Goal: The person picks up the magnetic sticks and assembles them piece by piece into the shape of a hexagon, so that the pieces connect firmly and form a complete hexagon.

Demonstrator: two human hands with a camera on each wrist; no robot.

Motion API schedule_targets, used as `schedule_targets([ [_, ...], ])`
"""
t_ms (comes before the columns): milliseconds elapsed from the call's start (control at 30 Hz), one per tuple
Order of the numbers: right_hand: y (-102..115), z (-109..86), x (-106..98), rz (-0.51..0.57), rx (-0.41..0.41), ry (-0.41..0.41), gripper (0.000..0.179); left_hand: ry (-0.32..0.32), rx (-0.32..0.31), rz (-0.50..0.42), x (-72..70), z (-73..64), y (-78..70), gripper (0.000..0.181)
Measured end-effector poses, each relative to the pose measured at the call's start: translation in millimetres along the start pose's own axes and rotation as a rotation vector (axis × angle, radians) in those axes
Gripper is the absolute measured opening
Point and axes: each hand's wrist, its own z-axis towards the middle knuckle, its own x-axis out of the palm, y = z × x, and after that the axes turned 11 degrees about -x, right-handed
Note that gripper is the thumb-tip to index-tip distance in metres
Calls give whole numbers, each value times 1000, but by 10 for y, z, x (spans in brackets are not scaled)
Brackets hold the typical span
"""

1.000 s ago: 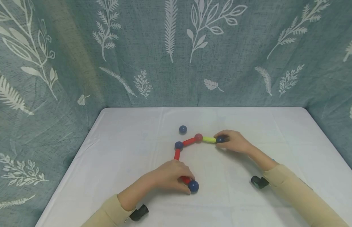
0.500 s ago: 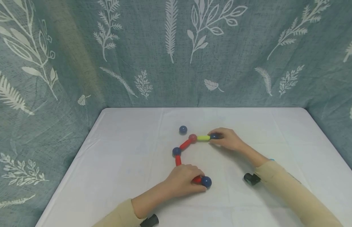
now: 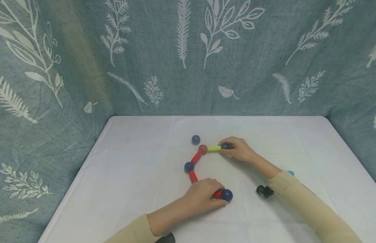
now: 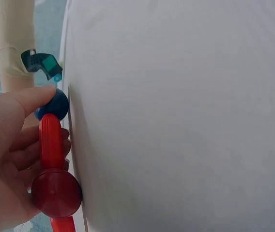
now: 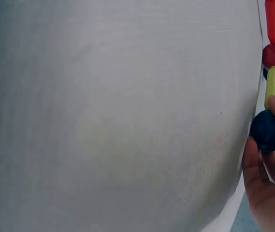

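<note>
A chain of magnetic balls and rods curves in a C on the white table. My left hand (image 3: 203,196) grips its near end, thumb on a blue ball (image 4: 55,105) and fingers around a red rod (image 4: 51,142). A dark red ball (image 4: 56,193) by that palm is hidden in the head view. My right hand (image 3: 238,149) pinches the blue ball (image 5: 269,130) at the far end, joined to a yellow-green rod (image 3: 213,148). Between the hands run a red ball (image 3: 202,149), a red rod (image 3: 196,157), a middle blue ball (image 3: 189,166) and another red rod (image 3: 193,176).
A loose blue ball (image 3: 195,139) lies just behind the chain's red ball. Something small and light blue (image 3: 291,172) peeks out by the right sleeve. The white table (image 3: 139,148) meets a patterned blue-green curtain (image 3: 188,87) at the back.
The left hand has moved right with the near end, and the right hand has moved left with the far end. The chain's middle has swung toward the viewer, bending it more tightly.
</note>
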Motion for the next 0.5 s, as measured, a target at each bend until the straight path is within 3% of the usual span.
schedule_targets([
  [367,41,20,70,-17,-89,0,25,35,-3,-38,26,28,-80,34],
  [500,78,18,94,-26,-81,11,25,62,-3,-58,14,68,-83,35],
])
